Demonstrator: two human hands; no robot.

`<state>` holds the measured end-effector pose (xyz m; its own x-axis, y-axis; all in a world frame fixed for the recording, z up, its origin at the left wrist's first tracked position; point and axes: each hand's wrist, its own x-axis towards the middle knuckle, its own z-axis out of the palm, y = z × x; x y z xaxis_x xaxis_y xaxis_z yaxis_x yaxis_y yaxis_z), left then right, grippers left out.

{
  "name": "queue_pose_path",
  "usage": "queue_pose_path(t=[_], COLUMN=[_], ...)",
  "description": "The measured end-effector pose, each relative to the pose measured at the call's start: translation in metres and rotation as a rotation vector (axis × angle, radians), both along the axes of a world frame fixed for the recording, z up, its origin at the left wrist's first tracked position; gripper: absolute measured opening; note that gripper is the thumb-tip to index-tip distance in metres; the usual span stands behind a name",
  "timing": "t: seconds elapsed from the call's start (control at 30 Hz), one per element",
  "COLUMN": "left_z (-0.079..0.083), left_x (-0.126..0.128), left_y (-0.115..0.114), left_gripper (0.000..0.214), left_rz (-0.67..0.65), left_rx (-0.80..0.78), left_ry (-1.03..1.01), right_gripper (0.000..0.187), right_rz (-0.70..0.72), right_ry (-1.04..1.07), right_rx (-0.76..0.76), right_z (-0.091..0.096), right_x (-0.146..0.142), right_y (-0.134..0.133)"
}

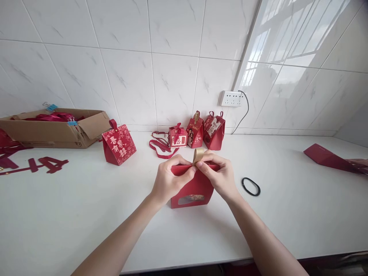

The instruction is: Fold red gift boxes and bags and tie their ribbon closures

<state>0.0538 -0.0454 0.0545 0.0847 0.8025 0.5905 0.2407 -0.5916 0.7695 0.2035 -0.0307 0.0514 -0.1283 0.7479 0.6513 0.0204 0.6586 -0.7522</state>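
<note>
A red gift box [192, 189] with an oval window low on its near side stands upright on the white table between my hands. A gold ribbon loop [198, 154] rises from the middle of its top edge. My left hand [172, 176] is closed on the top edge, its thumb and fingers pinching beside the ribbon's base. My right hand [217, 170] pinches the ribbon loop at its base, with its fingers behind the box's top edge. Something patterned shows through the window. The far side of the box is hidden.
A cardboard box [54, 132] of red ribbon stands back left, near ribbon pieces [53, 164]. A patterned red box [119, 145] stands left of centre; several more [195, 132] line the wall. A black ring [251, 186] and flat red card [330, 158] lie right.
</note>
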Motion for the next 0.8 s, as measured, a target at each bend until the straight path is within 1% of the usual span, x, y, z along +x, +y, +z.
queue_pose_path(t=[0.07,0.17,0.2,0.27,0.33,0.37,0.4,0.5,0.53,0.6,0.7,0.8], left_z=[0.000,0.001,0.001,0.001,0.000,0.000,0.000,-0.002,-0.002,-0.002,-0.002,-0.003], left_x=[0.001,0.002,0.003,0.003,0.002,0.001,0.000,-0.002,-0.002,-0.003,-0.003,-0.004], left_y=[0.000,-0.002,-0.002,-0.002,0.000,0.001,0.002,0.005,0.006,0.007,0.007,0.008], left_gripper=[0.015,0.017,0.017,0.016,0.015,0.014,0.014,0.015,0.016,0.017,0.017,0.016], left_rz=[0.001,-0.002,-0.005,-0.004,0.005,0.011,0.015,0.017,0.021,0.023,-0.005,-0.034], left_rx=[-0.002,-0.019,-0.024,-0.033,-0.046,-0.060,-0.077,-0.117,-0.124,-0.138,-0.157,-0.171], left_ry=[-0.005,-0.010,-0.009,-0.005,-0.004,-0.005,-0.011,-0.038,-0.048,-0.064,-0.083,-0.091], right_gripper=[0.004,0.009,0.013,0.029,0.041,0.043,0.039,0.015,0.014,0.014,0.019,0.016], right_rz=[-0.024,-0.090,-0.114,-0.149,-0.142,-0.117,-0.087,-0.057,-0.067,-0.068,0.005,0.033], right_ry=[-0.011,-0.022,-0.016,0.029,0.075,0.074,0.058,-0.008,-0.028,-0.074,-0.122,-0.106], right_rx=[0.013,0.039,0.032,-0.018,-0.069,-0.077,-0.073,-0.048,-0.059,-0.132,-0.241,-0.236], right_z=[0.002,0.005,0.005,0.006,0.005,0.004,0.003,0.001,0.001,0.001,0.002,0.002], right_x=[-0.001,-0.003,-0.003,-0.003,-0.003,-0.002,-0.001,0.001,0.002,0.002,0.003,0.004], right_y=[-0.003,-0.008,-0.009,-0.010,-0.009,-0.008,-0.006,-0.003,-0.002,-0.001,0.002,0.004])
